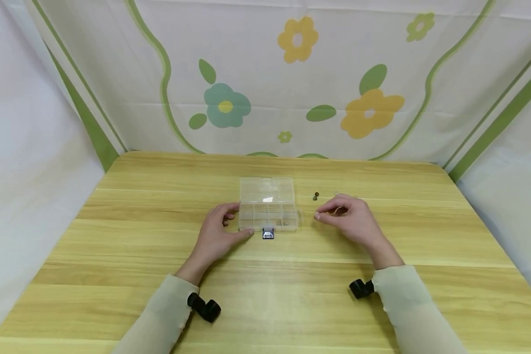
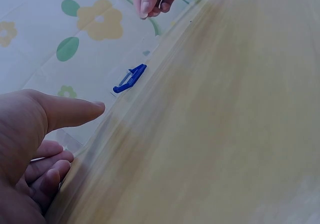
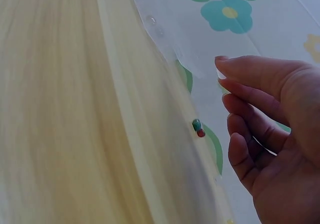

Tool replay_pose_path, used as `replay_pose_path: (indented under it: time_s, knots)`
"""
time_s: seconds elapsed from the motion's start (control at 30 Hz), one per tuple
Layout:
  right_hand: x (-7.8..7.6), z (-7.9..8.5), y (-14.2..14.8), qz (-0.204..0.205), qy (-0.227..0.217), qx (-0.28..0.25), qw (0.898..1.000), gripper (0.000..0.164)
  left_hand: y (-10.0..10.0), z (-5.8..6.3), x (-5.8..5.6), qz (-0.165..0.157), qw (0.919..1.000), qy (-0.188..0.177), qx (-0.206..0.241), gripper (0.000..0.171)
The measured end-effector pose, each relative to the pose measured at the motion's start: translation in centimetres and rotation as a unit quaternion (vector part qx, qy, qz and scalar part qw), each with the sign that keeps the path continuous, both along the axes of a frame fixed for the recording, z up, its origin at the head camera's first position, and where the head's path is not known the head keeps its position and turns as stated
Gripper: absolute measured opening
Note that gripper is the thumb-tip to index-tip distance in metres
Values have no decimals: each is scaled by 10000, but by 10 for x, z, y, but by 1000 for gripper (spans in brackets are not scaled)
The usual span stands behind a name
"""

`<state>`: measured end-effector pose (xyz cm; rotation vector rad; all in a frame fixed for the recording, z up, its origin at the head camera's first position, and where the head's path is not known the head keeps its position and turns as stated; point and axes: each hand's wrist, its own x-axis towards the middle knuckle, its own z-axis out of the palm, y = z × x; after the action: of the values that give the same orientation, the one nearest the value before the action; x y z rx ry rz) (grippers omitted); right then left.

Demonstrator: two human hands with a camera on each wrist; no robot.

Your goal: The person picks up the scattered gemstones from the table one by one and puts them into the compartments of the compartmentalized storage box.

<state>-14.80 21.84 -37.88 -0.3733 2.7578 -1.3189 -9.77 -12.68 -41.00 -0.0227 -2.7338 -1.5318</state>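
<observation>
A clear plastic compartment box (image 1: 246,216) stands on the table with its lid (image 1: 258,189) raised at the back and a blue latch (image 1: 268,233) at its front. My left hand (image 1: 219,233) holds the box's left end, thumb along the front edge and fingers at the side. Just right of the box, my right hand (image 1: 347,219) pinches a small whitish, see-through bead (image 3: 221,75) between thumb and forefinger, mostly hidden by the fingertips. A few small beads (image 1: 279,223) lie in the box's front right compartment.
Behind the right hand's fingertips, a green bead (image 3: 196,124) and a red bead (image 3: 201,133) lie together on the wooden table (image 1: 265,295). A tiny clear piece (image 1: 336,193) sits farther right. A flowered cloth (image 1: 265,73) hangs along the back edge.
</observation>
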Motion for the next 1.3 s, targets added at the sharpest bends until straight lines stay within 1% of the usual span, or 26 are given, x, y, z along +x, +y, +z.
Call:
replay_pose_path:
  time_s: [0.43, 0.97, 1.1, 1.3]
  knots:
    - [-3, 3, -33, 247, 23, -217, 9995, 8, 0, 0, -1, -4, 10000, 8, 29, 74]
    - [-9, 2, -56, 288, -49, -308, 9991, 9, 5, 1, 1, -9, 10000, 49, 23, 73]
    - [-12, 2, -62, 348, 19, -326, 9989, 9, 5, 1, 1, 2, 10000, 59, -2, 73]
    - [-15, 1, -74, 457, 135, -493, 9976, 9, 6, 1, 1, 7, 10000, 72, -8, 74]
